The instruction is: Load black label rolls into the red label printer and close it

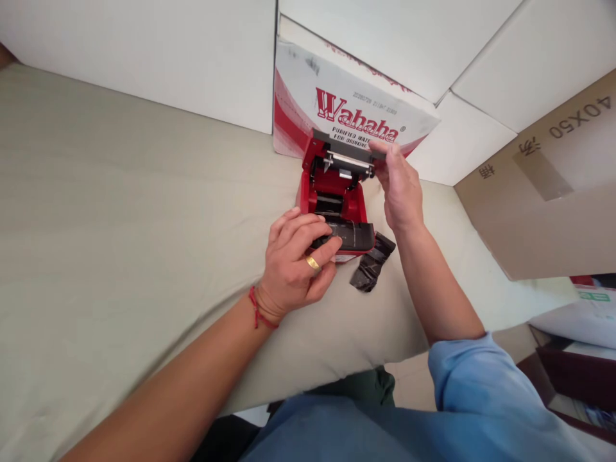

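Note:
A red and black label printer (356,205) stands on the cloth-covered surface with its lid (344,151) raised, so its inner rollers show. My left hand (301,256), with a gold ring and a red string bracelet, is curled over the printer's front left edge. Its fingers press on a black film strip (353,235) that lies across the front. At the lid's right edge, my right hand (402,186) grips it between thumb and fingers. A crumpled piece of black film (373,263) lies on the cloth at the printer's front right.
Behind the printer is a white and red Wahaha water carton (356,96), set among white panels (144,58). A large brown cardboard box (543,167) stands at the right. Pale green cloth (120,212) covers the surface, whose near edge runs close to my body.

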### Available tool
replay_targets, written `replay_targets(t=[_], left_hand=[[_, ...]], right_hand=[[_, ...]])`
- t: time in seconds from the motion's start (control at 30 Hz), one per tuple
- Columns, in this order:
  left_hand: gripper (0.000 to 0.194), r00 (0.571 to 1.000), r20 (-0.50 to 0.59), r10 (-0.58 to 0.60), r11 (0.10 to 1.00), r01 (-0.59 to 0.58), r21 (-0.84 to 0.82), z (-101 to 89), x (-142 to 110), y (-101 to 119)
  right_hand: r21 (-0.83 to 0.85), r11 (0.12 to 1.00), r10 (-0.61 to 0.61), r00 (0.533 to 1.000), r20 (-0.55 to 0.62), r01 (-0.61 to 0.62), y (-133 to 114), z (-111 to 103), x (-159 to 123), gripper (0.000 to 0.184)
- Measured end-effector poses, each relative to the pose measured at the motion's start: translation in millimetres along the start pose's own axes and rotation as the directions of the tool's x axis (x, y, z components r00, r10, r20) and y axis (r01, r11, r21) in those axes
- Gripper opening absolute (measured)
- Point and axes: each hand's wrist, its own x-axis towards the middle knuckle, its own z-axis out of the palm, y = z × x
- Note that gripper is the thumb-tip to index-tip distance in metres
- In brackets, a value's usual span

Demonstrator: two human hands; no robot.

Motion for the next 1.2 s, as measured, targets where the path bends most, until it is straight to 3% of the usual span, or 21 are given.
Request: replay_targets(t=[0.13,0.3,0.43,0.6,0.77,0.97,1.1,1.2], left_hand=[[0.023,0.999,0.030,0.019,1.000,-0.019,-0.004,-1.2,-2.0,-0.7],[0.038,1.000,-0.013,0.028,0.999,-0.028,-0.021,-7.9,-5.6,-3.9],[0.055,0.990,-0.139,-0.038,0.997,0.029,-0.069,-16.4,2.3,-10.7],[0.055,0.988,-0.076,-0.132,0.991,0.130,-0.041,-21.2,14.5,-16.7],[0.050,0.981,-0.137,-0.140,0.990,0.138,-0.022,-18.5,15.7,-17.5],[0.034,0.948,-0.075,-0.311,0.914,0.276,-0.299,-17.5,17.7,-23.5],[0.035,0.938,-0.032,-0.346,0.827,0.289,-0.482,-14.7,20.0,-27.2],[0.049,0.912,0.022,-0.410,0.737,0.345,-0.581,-12.2,20.6,-36.6]], right_hand=[[0.228,0.973,-0.003,0.994,-0.105,0.027,-16.1,-1.1,-49.7,0.074],[0.204,0.970,-0.125,0.990,-0.062,0.135,-9.6,5.4,-90.2,0.061],[0.166,0.976,-0.130,0.988,-0.085,0.143,-5.8,13.3,-96.0,0.062],[0.152,0.977,-0.139,0.987,-0.085,0.151,-5.0,16.8,-96.7,0.062],[0.187,0.968,-0.157,0.985,-0.074,0.168,-3.5,15.5,-95.4,0.062],[0.122,0.978,-0.159,0.985,-0.072,0.167,-21.3,7.3,-101.4,0.062],[0.029,0.950,-0.310,0.949,-0.050,0.311,-32.7,0.8,-118.8,0.056],[-0.037,0.910,-0.414,0.910,0.000,0.414,-30.6,0.3,-131.1,0.048]])
